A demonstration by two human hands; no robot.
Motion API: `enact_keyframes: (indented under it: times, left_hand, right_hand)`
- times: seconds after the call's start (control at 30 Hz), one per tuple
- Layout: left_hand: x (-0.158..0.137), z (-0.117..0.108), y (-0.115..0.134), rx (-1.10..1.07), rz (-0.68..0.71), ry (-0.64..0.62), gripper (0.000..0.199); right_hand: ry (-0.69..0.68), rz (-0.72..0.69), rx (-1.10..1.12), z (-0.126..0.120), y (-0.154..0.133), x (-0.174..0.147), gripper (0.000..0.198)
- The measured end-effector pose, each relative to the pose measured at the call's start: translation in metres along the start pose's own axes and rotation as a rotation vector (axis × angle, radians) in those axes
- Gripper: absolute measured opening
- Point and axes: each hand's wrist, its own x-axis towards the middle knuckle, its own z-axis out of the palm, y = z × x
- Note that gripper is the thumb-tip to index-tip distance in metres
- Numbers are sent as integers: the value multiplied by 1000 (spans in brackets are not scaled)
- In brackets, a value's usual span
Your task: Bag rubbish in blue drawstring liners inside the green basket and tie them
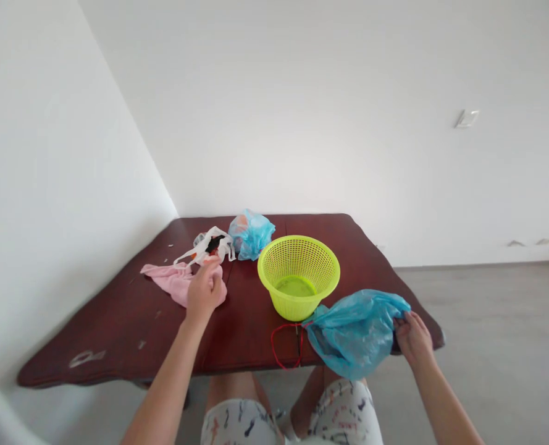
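Observation:
My right hand (413, 337) pinches the edge of a blue plastic bag (355, 330) at the front right of the table. The bag is crumpled and hangs partly over the front edge. A red cord (274, 346) lies in a loop by its gathered left end. My left hand (202, 293) is raised over a pink cloth (172, 281), fingers apart and holding nothing that I can see; whether it touches the cloth I cannot tell. Between my hands stands a yellow-green plastic basket (299, 306) with perforated sides and nothing inside.
Behind my left hand lies a white plastic bag (228, 247) with dark and orange things in it. Another blue plastic bag (255, 238), filled, sits at the back of the dark red table (149, 334). White walls (274, 123) stand behind and to the left.

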Motion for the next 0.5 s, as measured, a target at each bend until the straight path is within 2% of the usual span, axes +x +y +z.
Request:
enact_keyframes:
  times: [0.07, 0.13, 0.23, 0.3, 0.37, 0.43, 0.5]
  left_hand:
    - [-67, -4, 11, -137, -52, -83, 41]
    - [-129, -1, 29, -194, -100, -288, 40]
    - [-187, 16, 71, -291, -25, -544, 39]
    - [-199, 30, 102, -395, 74, -587, 35]
    - [-199, 43, 130, -485, 161, -612, 46]
    - [-194, 55, 152, -537, 222, -665, 77]
    - [-188, 67, 172, -572, 252, -708, 117]
  right_hand:
    - [7, -1, -33, 3, -1, -5, 67]
    - [17, -12, -78, 8, -3, -11, 75]
    - [-2, -37, -161, 22, -10, -25, 83]
    - [-50, -53, -218, 35, -19, -36, 83]
    - [-125, -74, -268, 49, -34, -51, 79]
    - [-225, -100, -305, 63, -56, -75, 72]
    - [-366, -136, -360, 77, -84, -108, 62]
